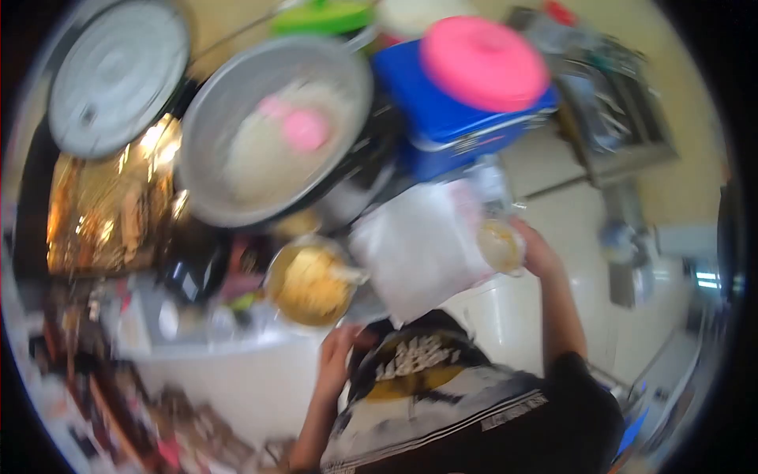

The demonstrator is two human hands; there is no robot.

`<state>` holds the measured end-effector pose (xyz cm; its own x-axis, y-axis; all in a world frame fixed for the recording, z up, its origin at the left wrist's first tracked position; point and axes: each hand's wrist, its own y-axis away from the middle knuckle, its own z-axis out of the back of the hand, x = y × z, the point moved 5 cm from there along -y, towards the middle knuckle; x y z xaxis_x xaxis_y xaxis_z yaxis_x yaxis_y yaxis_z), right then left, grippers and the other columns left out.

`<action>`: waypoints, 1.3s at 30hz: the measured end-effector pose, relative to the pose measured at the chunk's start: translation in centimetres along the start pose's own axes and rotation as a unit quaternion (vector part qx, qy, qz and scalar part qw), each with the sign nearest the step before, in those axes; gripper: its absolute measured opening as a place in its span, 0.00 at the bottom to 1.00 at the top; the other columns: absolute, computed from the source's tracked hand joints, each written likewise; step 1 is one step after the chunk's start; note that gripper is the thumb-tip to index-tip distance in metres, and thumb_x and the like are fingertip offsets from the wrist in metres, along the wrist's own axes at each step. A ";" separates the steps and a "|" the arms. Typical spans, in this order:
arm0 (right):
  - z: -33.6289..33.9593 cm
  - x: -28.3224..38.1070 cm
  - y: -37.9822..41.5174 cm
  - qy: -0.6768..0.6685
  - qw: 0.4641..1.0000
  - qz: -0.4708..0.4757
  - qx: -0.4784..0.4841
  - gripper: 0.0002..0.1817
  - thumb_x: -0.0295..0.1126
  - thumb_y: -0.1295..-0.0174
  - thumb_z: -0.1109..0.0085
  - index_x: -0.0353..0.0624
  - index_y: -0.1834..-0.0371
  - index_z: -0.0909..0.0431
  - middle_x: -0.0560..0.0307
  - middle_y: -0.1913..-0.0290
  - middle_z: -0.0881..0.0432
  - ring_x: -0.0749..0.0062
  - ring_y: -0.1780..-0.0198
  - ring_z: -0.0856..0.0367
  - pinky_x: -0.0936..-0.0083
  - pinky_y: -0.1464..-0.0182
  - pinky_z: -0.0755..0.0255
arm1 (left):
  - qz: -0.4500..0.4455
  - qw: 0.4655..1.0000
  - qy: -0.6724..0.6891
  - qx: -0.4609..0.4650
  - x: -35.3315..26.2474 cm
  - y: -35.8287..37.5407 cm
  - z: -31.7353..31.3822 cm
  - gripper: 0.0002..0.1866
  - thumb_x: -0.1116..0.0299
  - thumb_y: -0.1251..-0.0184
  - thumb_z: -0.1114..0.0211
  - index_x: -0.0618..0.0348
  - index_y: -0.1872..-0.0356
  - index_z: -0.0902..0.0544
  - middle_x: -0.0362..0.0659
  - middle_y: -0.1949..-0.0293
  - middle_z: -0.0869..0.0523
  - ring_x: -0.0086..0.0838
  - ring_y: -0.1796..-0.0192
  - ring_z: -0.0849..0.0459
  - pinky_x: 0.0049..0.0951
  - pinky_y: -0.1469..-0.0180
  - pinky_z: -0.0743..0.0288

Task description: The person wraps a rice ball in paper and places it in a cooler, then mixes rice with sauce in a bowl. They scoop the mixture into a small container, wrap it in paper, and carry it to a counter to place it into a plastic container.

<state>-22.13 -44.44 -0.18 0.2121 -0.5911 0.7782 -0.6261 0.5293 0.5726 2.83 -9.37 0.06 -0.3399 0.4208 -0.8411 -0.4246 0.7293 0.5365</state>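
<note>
My right hand (538, 246) is closed around the side of a small clear container (500, 246) with something pale yellow in it. A large white sheet (422, 241), like paper or plastic, lies beside that container, toward the middle. My left hand (339, 347) is low in the view, just below a round bowl (276, 278) of crumbly yellow-orange food (314, 284). Its fingers are smeared by motion and partly lost against the dark shirt, so whether they grip anything does not show. A light-coloured utensil (351, 275) appears to rest in the bowl.
A big grey basin (201, 150) holds white powdery or grainy stuff and pink items (304, 129). Behind the sheet stands a blue cooler box (442, 146) with a pink lid (485, 63) on top. A round grey lid (118, 75) and a shiny golden surface (110, 209) are at left.
</note>
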 end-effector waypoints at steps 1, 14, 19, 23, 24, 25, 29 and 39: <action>-4.1 -2.2 -0.6 -0.067 0.993 -0.047 0.089 0.36 0.57 0.24 0.55 0.35 0.28 0.33 0.45 0.36 0.20 0.59 0.36 0.20 0.67 0.32 0.28 | 0.044 0.999 0.008 -0.013 -2.0 -1.2 -2.2 0.28 0.49 0.16 0.55 0.68 0.42 0.22 0.52 0.48 0.15 0.34 0.48 0.16 0.38 0.39 0.24; -32.2 -5.7 -6.8 0.670 0.694 0.255 0.058 0.20 0.45 0.31 0.42 0.38 0.52 0.15 0.40 0.48 0.22 0.47 0.44 0.23 0.55 0.41 0.26 | 0.045 0.821 0.569 0.008 7.6 2.8 7.7 0.51 0.20 0.34 0.63 0.55 0.26 0.34 0.65 0.33 0.27 0.66 0.35 0.25 0.65 0.38 0.26; -33.0 -8.6 -9.2 0.766 0.613 0.189 0.040 0.17 0.39 0.34 0.39 0.36 0.54 0.14 0.41 0.46 0.24 0.47 0.39 0.28 0.57 0.39 0.28 | 0.026 0.764 0.636 -0.109 9.2 4.5 12.2 0.50 0.21 0.33 0.61 0.56 0.28 0.32 0.55 0.33 0.24 0.57 0.33 0.24 0.72 0.32 0.35; -34.8 -7.7 -8.2 0.829 0.500 0.249 0.034 0.15 0.30 0.42 0.39 0.36 0.53 0.17 0.39 0.49 0.23 0.46 0.42 0.23 0.58 0.44 0.23 | -0.003 0.747 0.661 -0.069 10.6 3.7 14.1 0.47 0.23 0.32 0.57 0.54 0.28 0.32 0.53 0.31 0.25 0.54 0.29 0.28 0.72 0.28 0.40; -35.4 -7.2 -7.8 0.828 0.498 0.258 0.023 0.14 0.28 0.42 0.40 0.37 0.52 0.18 0.39 0.52 0.21 0.46 0.44 0.20 0.58 0.47 0.22 | -0.012 0.750 0.658 -0.056 10.4 3.4 14.3 0.46 0.24 0.32 0.57 0.53 0.28 0.32 0.53 0.31 0.25 0.53 0.29 0.27 0.72 0.28 0.40; -36.7 -7.0 -8.1 0.841 0.476 0.253 0.050 0.14 0.28 0.41 0.41 0.38 0.52 0.18 0.41 0.54 0.20 0.47 0.45 0.19 0.59 0.47 0.21 | -0.021 0.755 0.654 -0.041 10.1 2.9 14.5 0.46 0.24 0.31 0.56 0.53 0.28 0.31 0.52 0.31 0.25 0.53 0.29 0.27 0.71 0.28 0.40; -39.2 -5.9 -11.4 0.829 0.453 0.283 0.164 0.13 0.26 0.38 0.45 0.43 0.50 0.17 0.48 0.60 0.16 0.51 0.50 0.14 0.60 0.49 0.19 | -0.038 0.762 0.647 0.016 9.3 0.3 16.0 0.45 0.24 0.31 0.55 0.52 0.28 0.31 0.52 0.31 0.25 0.53 0.31 0.26 0.68 0.29 0.38; -37.0 -3.6 -7.3 0.848 0.394 0.332 0.126 0.12 0.30 0.34 0.46 0.41 0.56 0.14 0.46 0.61 0.12 0.53 0.57 0.12 0.60 0.56 0.17 | -0.073 0.772 0.625 -0.090 8.2 0.0 16.9 0.43 0.25 0.31 0.55 0.51 0.30 0.30 0.48 0.31 0.25 0.48 0.30 0.27 0.65 0.31 0.32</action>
<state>9.44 -23.70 2.40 0.0019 0.9959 -0.0900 -0.9752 0.0218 0.2205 14.21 3.19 -8.05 -0.7738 -0.5899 -0.2308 -0.6069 0.5860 0.5370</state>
